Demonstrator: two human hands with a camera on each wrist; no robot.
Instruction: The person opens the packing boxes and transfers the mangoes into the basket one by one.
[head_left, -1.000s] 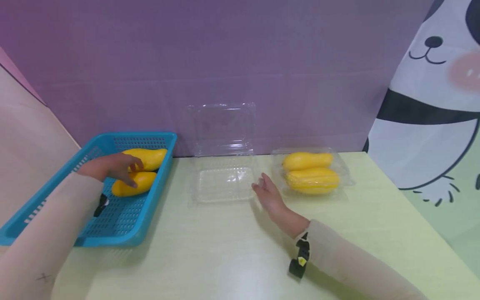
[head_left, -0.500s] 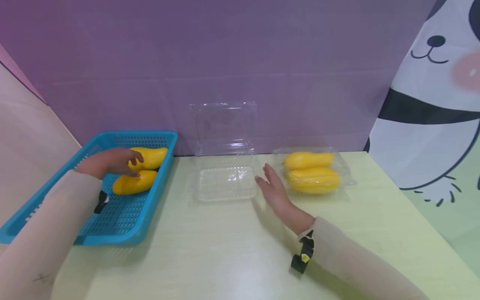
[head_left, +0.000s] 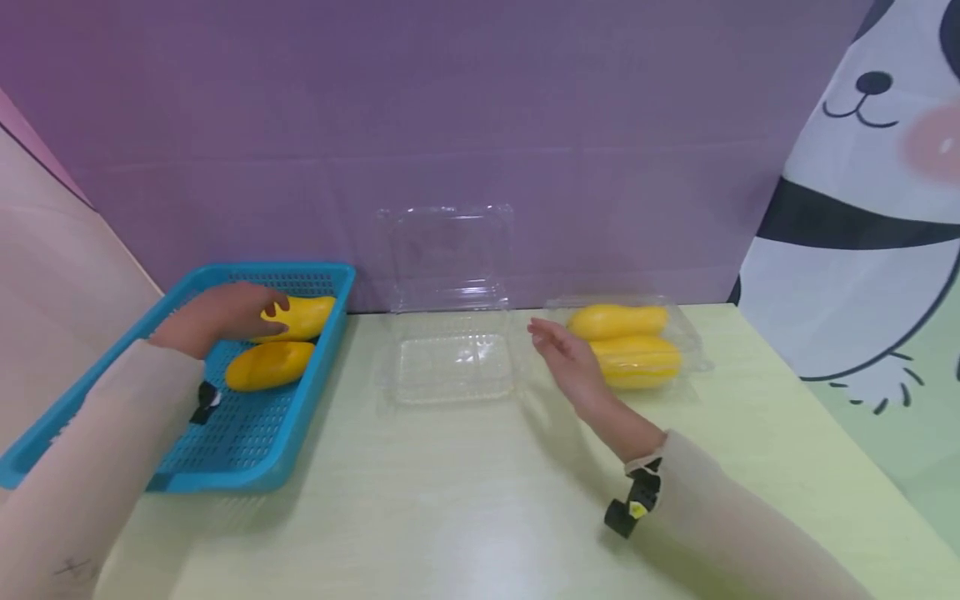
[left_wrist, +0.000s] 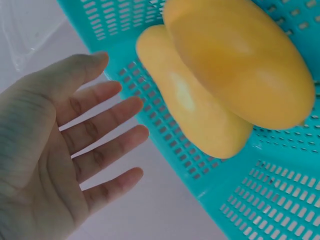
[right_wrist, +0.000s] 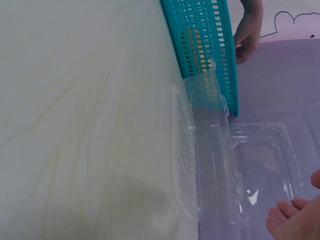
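Observation:
My left hand (head_left: pixel 242 312) is over the blue basket with fingers loosely spread and nothing in them. Two smooth, elongated yellow fruits, squash-like in shape, lie in the basket: the back fruit (head_left: pixel 306 318) is partly behind my fingers, the front fruit (head_left: pixel 270 366) in plain sight. In the left wrist view that hand (left_wrist: pixel 85 125) shows relaxed fingers apart from the fruits. My right hand (head_left: pixel 573 362) is raised beside the clear plastic clamshell box (head_left: pixel 453 367), fingers extended and holding nothing. The box's lid (head_left: pixel 452 258) stands open against the backdrop.
A closed clear clamshell (head_left: pixel 686 346) with yellow fruits (head_left: pixel 636 361) inside sits right of my right hand, which overlaps it in the head view. The blue basket (head_left: pixel 281 442) has a raised rim at the table's left. A purple backdrop (head_left: pixel 465 100) rises behind the table.
My left hand has risen slightly from the front fruit towards the back one. My right hand has drawn away from the open box to the right. The fruits stay put.

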